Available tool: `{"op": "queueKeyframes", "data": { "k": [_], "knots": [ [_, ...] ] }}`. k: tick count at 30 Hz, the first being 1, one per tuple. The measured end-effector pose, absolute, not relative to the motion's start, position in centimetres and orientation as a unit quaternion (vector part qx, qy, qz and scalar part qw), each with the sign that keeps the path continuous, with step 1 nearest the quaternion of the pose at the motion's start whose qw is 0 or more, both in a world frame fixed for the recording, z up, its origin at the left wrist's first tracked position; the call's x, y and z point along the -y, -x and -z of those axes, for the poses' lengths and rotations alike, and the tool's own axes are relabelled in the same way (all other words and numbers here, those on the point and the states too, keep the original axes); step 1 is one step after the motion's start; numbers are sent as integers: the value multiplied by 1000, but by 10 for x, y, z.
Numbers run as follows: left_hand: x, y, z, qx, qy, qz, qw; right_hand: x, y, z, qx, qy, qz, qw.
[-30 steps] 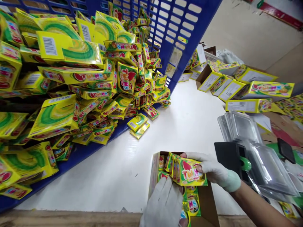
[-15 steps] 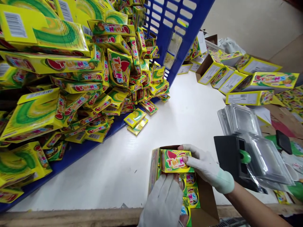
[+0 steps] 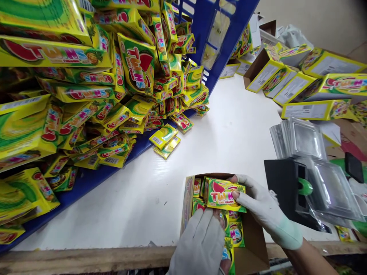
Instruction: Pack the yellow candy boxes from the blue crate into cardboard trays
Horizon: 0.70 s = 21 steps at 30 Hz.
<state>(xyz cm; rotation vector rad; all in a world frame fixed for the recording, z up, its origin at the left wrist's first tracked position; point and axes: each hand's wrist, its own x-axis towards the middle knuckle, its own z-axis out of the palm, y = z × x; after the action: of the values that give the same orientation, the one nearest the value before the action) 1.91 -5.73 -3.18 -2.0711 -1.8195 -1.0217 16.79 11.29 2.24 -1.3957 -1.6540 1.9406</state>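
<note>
An open cardboard carton (image 3: 187, 202) stands near the table's front edge, with several small yellow-green "TWINS" candy boxes (image 3: 236, 233) inside. My right hand (image 3: 260, 208), in a white glove with bare fingertips, grips a short stack of candy boxes (image 3: 222, 196) at its right end. That stack is tilted over the far part of the carton. My left hand (image 3: 197, 242), gloved alike, reaches into the carton from the near left. Its fingers and thumb curl around candy boxes (image 3: 228, 254) there; the back of the hand hides part of them.
A blue perforated crate (image 3: 226, 49) heaped with candy boxes (image 3: 137, 65) fills the left. Two loose packs (image 3: 164, 136) lie beside it. Yellow display cartons (image 3: 294, 89) stand at the back right. Clear plastic trays (image 3: 306, 139) and a black tape-dispenser-like object (image 3: 279, 187) lie at right.
The right hand's stack swung left and flatter over the carton, then slightly back right. The left hand stays in the carton. The camera view has shifted, bringing the crate's heap closer.
</note>
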Motion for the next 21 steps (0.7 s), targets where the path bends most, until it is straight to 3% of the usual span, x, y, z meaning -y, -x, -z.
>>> {"op": "queueKeyframes", "data": {
  "k": [6,10,14,18,21],
  "knots": [
    [58,-19,32,607,711,346,72,-118,-154,-20,613,477,-625,82],
    [57,-20,31,608,705,358,70,-129,-146,-22,588,433,-682,40],
    [57,-18,28,601,710,362,58,-134,-156,-19,534,425,-730,50],
    [57,-16,28,590,715,371,47,-130,-152,-15,504,432,-745,65],
    [56,-17,31,589,712,381,37,-126,-130,-19,547,403,-733,25]
  ]
}}
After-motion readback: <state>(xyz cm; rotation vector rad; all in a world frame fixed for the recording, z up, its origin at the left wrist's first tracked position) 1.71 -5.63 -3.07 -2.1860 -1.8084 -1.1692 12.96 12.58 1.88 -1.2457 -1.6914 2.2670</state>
